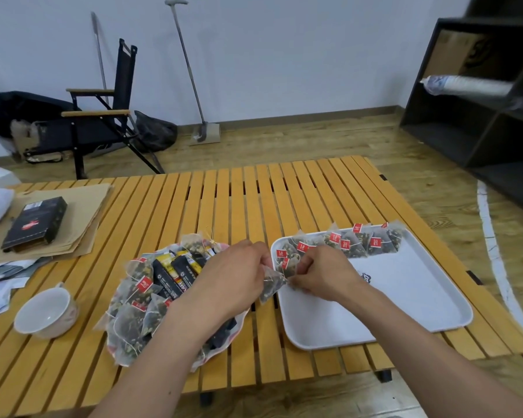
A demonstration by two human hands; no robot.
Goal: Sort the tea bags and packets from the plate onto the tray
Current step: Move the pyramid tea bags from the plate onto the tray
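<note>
The pyramid tea bag (273, 283) hangs just over the tray's near-left rim, one corner pointing right and its longer edge running near to far; the left hand (234, 279) pinches its top corner, and the right hand (325, 274) seems to pinch the right corner, though its fingertips are partly hidden. Behind it, a row of tea bags (349, 244) lines the far edge of the white tray (420, 297); to the left, the plate (216, 352) is heaped with bags and black packets (175, 274) on the slatted table (254, 200).
</note>
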